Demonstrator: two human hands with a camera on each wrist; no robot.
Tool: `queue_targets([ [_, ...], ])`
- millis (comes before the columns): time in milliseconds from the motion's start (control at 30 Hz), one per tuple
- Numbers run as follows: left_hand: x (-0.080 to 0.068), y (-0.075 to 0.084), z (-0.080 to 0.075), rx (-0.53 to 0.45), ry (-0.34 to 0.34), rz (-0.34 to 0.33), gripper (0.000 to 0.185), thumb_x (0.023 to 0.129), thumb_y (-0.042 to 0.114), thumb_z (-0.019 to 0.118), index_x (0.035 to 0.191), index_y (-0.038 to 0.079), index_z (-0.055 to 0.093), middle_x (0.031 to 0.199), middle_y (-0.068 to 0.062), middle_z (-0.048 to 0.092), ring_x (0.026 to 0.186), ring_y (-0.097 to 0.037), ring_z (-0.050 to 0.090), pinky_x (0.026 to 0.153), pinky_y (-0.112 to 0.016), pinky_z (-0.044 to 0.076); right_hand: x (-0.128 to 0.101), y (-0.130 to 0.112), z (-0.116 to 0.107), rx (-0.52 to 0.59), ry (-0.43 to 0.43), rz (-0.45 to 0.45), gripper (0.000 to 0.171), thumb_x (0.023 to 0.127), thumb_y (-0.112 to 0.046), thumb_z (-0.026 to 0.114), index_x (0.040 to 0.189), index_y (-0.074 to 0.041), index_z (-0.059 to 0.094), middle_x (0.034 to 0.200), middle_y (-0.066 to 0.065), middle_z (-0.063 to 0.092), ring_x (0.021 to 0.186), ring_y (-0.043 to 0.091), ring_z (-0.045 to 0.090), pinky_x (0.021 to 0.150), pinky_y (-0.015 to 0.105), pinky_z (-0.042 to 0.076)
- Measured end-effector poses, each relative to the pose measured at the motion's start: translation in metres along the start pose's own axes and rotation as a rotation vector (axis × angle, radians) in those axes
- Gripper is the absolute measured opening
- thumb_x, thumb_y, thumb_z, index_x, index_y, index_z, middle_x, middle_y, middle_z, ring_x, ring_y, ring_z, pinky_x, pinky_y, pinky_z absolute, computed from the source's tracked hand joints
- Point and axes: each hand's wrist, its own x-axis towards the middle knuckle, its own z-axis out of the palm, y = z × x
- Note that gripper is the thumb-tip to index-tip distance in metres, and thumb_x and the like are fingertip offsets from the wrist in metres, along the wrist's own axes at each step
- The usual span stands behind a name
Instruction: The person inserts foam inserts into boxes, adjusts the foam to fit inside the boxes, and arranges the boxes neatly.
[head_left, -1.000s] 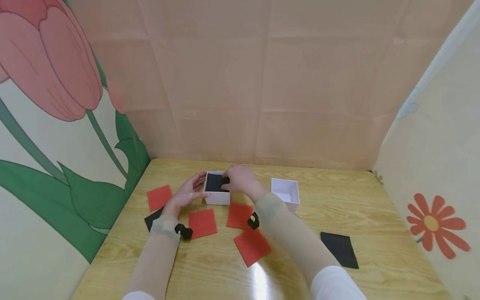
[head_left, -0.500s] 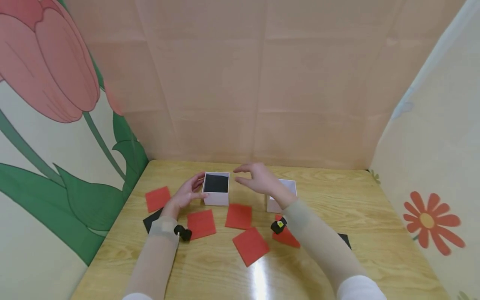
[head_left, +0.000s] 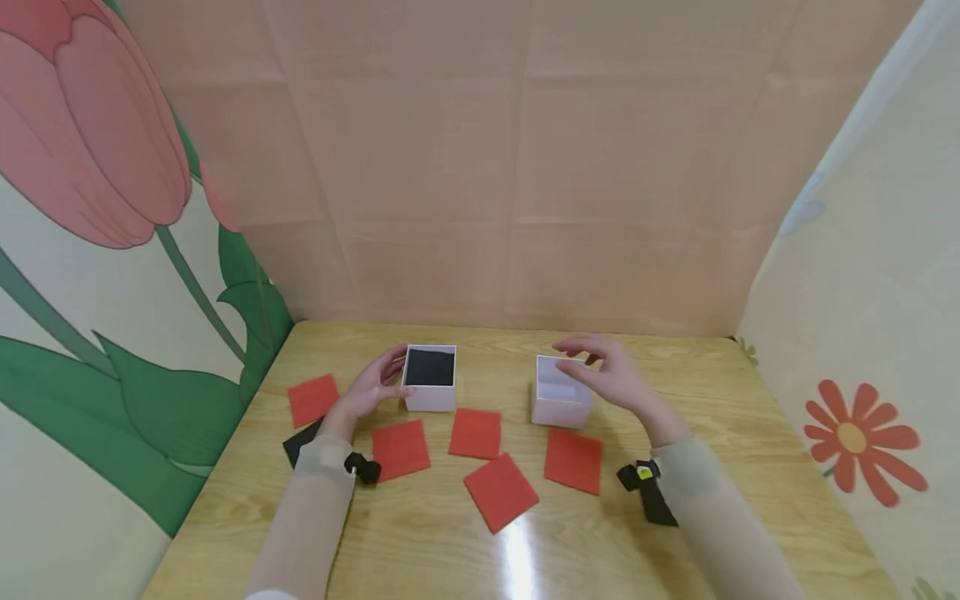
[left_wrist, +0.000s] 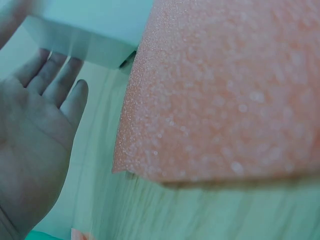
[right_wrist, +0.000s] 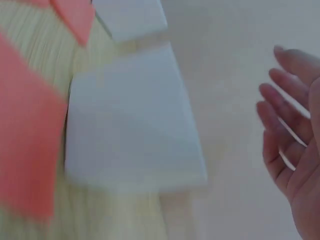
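Note:
My left hand [head_left: 365, 395] rests at the left side of a white box [head_left: 431, 400], its thumb at the front corner. In the left wrist view the fingers [left_wrist: 58, 82] lie fairly straight against the box's wall. A black square [head_left: 431, 367] lies inside that box. Over the back right of a second white box [head_left: 561, 412] hovers my right hand [head_left: 609, 372], fingers loosely bent, nothing between them. The second box shows a white interior with nothing visible in it. In the right wrist view the right hand [right_wrist: 300, 130] is apart from the box [right_wrist: 130, 125].
Several thin red squares lie on the wooden table, among them one red square [head_left: 476, 432] before the left box and another red square [head_left: 573, 460] before the right box. A black square [head_left: 302, 443] is partly under the left wrist; another black square [head_left: 658, 507] sits by the right forearm.
My right hand has left the black square in the left box and moved right, over to the second box. The left hand has stayed at the left box.

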Motion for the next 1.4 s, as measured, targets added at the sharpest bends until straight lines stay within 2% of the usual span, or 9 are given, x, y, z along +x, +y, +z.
queue_targets([
  [100,0.001,-0.001,0.0,0.005,0.004,-0.007,0.094,0.092,0.007,0.082,0.168,0.003,0.027,0.171,-0.02,0.033,0.158,-0.04,0.03,0.128,-0.054,0.023,-0.023,0.017,-0.018,-0.041,0.074,0.064,0.022,0.097,-0.018,0.083,0.118,-0.015,0.08,0.117,0.001,0.076,0.1,0.023,0.068,0.078,0.03,0.052],
  [167,0.002,-0.002,0.0,0.013,0.002,-0.012,0.095,0.092,0.01,0.083,0.168,0.003,0.026,0.171,-0.019,0.033,0.158,-0.04,0.03,0.128,-0.054,0.024,-0.039,0.029,-0.03,-0.074,0.073,0.12,0.023,0.095,-0.02,0.084,0.117,-0.016,0.078,0.115,0.0,0.075,0.099,0.022,0.066,0.079,0.031,0.052],
  [333,0.003,-0.003,-0.001,0.025,0.008,-0.025,0.096,0.092,0.011,0.084,0.169,0.003,0.025,0.172,-0.017,0.033,0.158,-0.038,0.03,0.128,-0.053,0.025,-0.079,0.058,-0.048,-0.158,-0.113,0.224,0.049,0.086,-0.031,0.093,0.127,-0.018,0.071,0.122,0.002,0.072,0.108,0.026,0.063,0.084,0.043,0.055],
  [467,0.002,-0.003,-0.001,0.02,0.011,-0.025,0.096,0.092,0.01,0.084,0.169,0.004,0.026,0.172,-0.017,0.033,0.158,-0.038,0.03,0.128,-0.053,0.025,-0.105,0.071,-0.056,-0.198,-0.271,0.278,0.068,0.078,-0.041,0.098,0.132,-0.011,0.068,0.127,0.008,0.07,0.114,0.032,0.063,0.091,0.056,0.054],
  [567,0.002,-0.002,-0.001,0.02,0.007,-0.022,0.096,0.092,0.011,0.084,0.169,0.004,0.026,0.172,-0.017,0.032,0.158,-0.038,0.03,0.128,-0.053,0.025,-0.119,0.076,-0.062,-0.216,-0.338,0.301,0.076,0.073,-0.045,0.1,0.131,-0.007,0.067,0.127,0.01,0.069,0.113,0.033,0.063,0.094,0.061,0.053],
  [867,0.001,-0.001,-0.002,0.035,0.006,-0.034,0.097,0.092,0.011,0.084,0.169,0.003,0.025,0.172,-0.018,0.032,0.158,-0.039,0.03,0.127,-0.053,0.026,-0.15,0.073,-0.068,-0.194,-0.462,0.318,0.093,0.066,-0.051,0.101,0.137,-0.006,0.061,0.132,0.007,0.066,0.116,0.034,0.061,0.096,0.053,0.053],
  [1067,0.001,0.001,-0.001,0.036,0.009,-0.037,0.097,0.092,0.014,0.085,0.169,0.006,0.027,0.172,-0.017,0.033,0.158,-0.038,0.031,0.127,-0.053,0.026,-0.162,0.066,-0.066,-0.195,-0.484,0.221,0.101,0.059,-0.054,0.103,0.137,-0.006,0.062,0.134,0.009,0.063,0.118,0.037,0.059,0.094,0.047,0.053],
  [1267,0.002,0.0,-0.002,0.026,0.004,-0.033,0.097,0.091,0.011,0.086,0.169,0.004,0.027,0.171,-0.018,0.033,0.157,-0.039,0.032,0.127,-0.052,0.027,-0.166,0.062,-0.063,-0.255,-0.514,0.234,0.115,0.05,-0.066,0.101,0.142,-0.012,0.059,0.14,0.01,0.053,0.124,0.038,0.052,0.094,0.056,0.05],
  [1400,0.002,-0.001,-0.003,0.033,0.006,-0.037,0.097,0.091,0.012,0.085,0.169,0.005,0.027,0.172,-0.017,0.033,0.158,-0.038,0.031,0.127,-0.051,0.025,-0.167,0.061,-0.06,-0.273,-0.523,0.245,0.119,0.047,-0.064,0.102,0.145,-0.015,0.056,0.143,0.011,0.051,0.126,0.04,0.051,0.094,0.061,0.05],
])
